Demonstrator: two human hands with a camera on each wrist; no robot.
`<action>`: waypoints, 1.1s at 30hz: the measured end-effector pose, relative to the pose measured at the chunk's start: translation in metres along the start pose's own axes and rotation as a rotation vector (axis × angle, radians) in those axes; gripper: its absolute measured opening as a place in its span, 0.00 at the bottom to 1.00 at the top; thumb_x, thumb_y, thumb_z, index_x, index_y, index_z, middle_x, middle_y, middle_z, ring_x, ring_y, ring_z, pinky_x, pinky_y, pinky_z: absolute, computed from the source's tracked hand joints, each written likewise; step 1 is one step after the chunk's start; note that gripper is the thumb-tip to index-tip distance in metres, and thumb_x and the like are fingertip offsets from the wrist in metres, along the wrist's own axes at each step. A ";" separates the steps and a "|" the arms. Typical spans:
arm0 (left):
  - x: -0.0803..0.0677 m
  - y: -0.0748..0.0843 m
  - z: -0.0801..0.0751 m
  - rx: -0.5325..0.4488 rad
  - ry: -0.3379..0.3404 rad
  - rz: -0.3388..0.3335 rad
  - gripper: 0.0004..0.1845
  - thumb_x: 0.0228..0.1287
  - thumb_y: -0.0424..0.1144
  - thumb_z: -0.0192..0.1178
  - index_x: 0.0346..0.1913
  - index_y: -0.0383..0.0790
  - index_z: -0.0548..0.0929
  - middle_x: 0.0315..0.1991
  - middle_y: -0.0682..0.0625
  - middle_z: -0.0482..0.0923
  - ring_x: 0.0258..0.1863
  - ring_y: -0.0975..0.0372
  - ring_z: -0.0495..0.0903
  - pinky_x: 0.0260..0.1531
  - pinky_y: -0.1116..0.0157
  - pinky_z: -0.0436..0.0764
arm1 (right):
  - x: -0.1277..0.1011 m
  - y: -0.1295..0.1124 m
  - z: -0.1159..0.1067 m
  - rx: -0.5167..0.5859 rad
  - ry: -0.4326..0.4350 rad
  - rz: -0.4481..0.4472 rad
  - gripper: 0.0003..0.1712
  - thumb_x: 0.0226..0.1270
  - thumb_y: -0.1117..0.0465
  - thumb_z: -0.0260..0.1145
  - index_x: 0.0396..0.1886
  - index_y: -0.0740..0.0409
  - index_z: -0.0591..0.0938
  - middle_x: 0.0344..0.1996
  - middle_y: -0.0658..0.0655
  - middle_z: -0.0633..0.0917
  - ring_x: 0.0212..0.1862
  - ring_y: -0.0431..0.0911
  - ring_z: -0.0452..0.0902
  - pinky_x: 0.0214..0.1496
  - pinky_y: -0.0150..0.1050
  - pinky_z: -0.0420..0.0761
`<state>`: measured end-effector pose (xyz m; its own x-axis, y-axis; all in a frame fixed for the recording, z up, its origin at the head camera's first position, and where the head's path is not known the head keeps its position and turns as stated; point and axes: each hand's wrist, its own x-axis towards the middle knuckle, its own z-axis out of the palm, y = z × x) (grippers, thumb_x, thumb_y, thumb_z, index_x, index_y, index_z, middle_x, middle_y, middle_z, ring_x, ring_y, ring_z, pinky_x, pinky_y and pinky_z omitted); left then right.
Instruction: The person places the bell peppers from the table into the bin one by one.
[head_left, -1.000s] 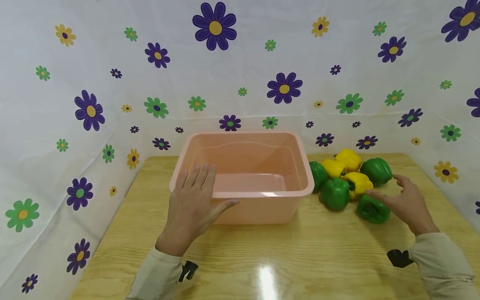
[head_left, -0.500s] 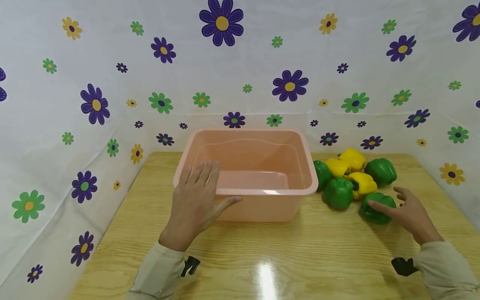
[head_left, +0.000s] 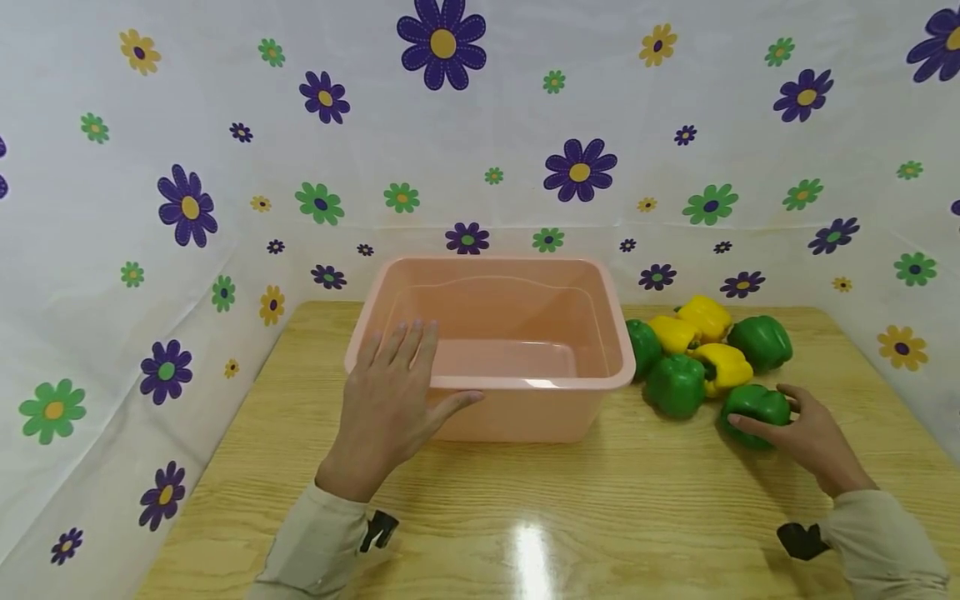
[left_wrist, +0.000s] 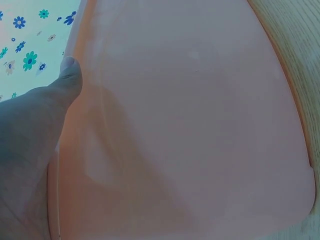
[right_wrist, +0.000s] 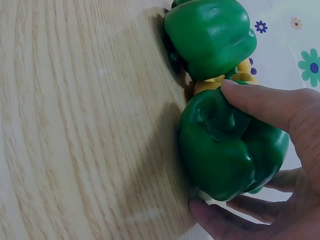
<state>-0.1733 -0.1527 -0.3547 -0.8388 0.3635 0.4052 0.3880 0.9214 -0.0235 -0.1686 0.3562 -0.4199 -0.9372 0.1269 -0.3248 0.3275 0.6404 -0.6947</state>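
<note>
A pink plastic tub (head_left: 525, 412) stands on the wooden table. My left hand (head_left: 386, 408) rests on its near left corner with straight fingers and the thumb along the front rim; the left wrist view shows the thumb (left_wrist: 70, 75) at the rim, above the outer wall. At the right, my right hand (head_left: 813, 437) holds a green bell pepper (head_left: 757, 406), the nearest of the group. In the right wrist view the thumb (right_wrist: 265, 102) lies on the pepper's stem side and the fingers reach round the other side, close to the table.
Several more bell peppers lie together right of the tub: a green one (head_left: 677, 385) beside the held one, a yellow one (head_left: 723, 367) behind, another green one (head_left: 759, 342) at the far right. A flower-printed white cloth (head_left: 487, 125) surrounds the wooden table (head_left: 600, 517).
My right hand has come down and left onto the nearest green bell pepper, its fingers closing round it. The left hand stays on the tub. The head view has shifted slightly.
</note>
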 end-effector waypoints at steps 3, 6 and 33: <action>0.000 0.000 0.000 -0.004 -0.004 0.001 0.56 0.63 0.79 0.47 0.76 0.32 0.63 0.74 0.39 0.65 0.73 0.45 0.65 0.74 0.45 0.57 | 0.000 0.001 0.001 0.010 -0.001 -0.007 0.67 0.69 0.37 0.65 0.76 0.78 0.36 0.72 0.86 0.46 0.70 0.78 0.50 0.67 0.72 0.62; 0.000 0.000 0.000 -0.006 -0.003 0.004 0.56 0.63 0.78 0.48 0.76 0.32 0.63 0.74 0.38 0.65 0.73 0.45 0.65 0.74 0.45 0.58 | -0.001 0.001 0.002 0.022 0.003 -0.008 0.66 0.69 0.37 0.65 0.77 0.78 0.37 0.72 0.86 0.47 0.69 0.77 0.52 0.67 0.72 0.63; -0.001 0.000 0.000 0.010 0.006 0.013 0.55 0.63 0.76 0.51 0.76 0.31 0.63 0.73 0.37 0.66 0.72 0.44 0.65 0.73 0.44 0.58 | -0.003 0.001 -0.001 0.106 0.040 0.030 0.65 0.65 0.39 0.71 0.77 0.76 0.45 0.72 0.85 0.49 0.66 0.71 0.62 0.53 0.45 0.83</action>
<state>-0.1728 -0.1534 -0.3549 -0.8315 0.3748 0.4100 0.3950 0.9179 -0.0381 -0.1652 0.3567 -0.4191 -0.9301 0.1760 -0.3223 0.3644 0.5523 -0.7498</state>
